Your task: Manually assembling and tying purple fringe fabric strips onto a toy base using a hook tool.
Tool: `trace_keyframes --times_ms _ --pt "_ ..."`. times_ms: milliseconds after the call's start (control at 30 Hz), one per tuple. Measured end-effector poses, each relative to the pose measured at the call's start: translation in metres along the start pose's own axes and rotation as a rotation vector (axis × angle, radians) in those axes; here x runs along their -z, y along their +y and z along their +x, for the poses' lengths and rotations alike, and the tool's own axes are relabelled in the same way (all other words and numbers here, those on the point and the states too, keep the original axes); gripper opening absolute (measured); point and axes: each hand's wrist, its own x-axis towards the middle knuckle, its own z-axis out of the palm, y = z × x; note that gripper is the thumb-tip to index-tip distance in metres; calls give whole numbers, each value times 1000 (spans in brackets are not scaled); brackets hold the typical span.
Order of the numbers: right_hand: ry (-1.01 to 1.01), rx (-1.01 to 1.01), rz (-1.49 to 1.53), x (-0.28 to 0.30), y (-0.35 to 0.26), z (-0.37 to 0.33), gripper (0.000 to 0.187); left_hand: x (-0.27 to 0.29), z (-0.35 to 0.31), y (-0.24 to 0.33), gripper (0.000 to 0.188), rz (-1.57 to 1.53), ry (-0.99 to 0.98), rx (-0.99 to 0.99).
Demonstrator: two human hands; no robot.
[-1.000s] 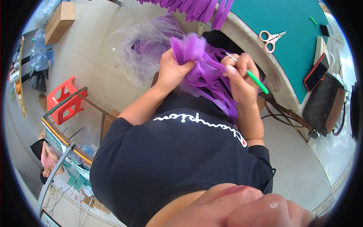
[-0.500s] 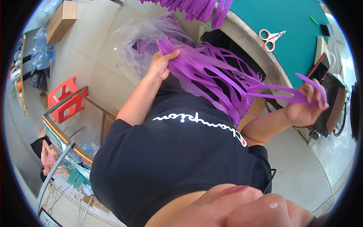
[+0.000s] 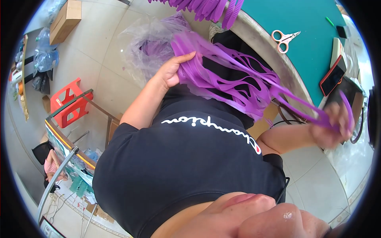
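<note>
A bundle of purple rubbery straps (image 3: 242, 91) with long loops lies across my lap. My left hand (image 3: 172, 72) is closed on the bundle's left end, the thumb on top. Far out to the right, my right hand (image 3: 332, 126) is smeared by motion, closed round the end of a purple strap. That strap stretches back from it to the bundle, and a curved tip sticks up past the fingers. Behind my left hand, a clear plastic bag (image 3: 139, 47) on the floor holds more purple material.
Many purple straps (image 3: 206, 8) hang over the edge of the green-topped table (image 3: 305, 23). On it are scissors (image 3: 283, 41) and a phone (image 3: 332, 79). A brown bag (image 3: 351, 95) stands to the right. At left are a red stool (image 3: 68, 106), a carton (image 3: 65, 22) and another person (image 3: 51, 164).
My right hand has moved further right and slightly down, drawing the strap with it. The bundle's left end and my left hand have shifted a little right, and more of the phone shows.
</note>
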Motion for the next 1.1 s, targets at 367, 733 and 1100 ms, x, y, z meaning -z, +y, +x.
trace_keyframes --times_ms 367,733,1100 --pt "-598 -237 -822 -100 131 -48 14 -65 -54 4 53 311 -307 -483" --pt "-362 -455 -531 -97 151 -94 25 -70 -54 0 60 614 -63 -691" --pt "-438 -647 -523 -107 159 -90 16 -77 -68 17 82 469 -235 -665"
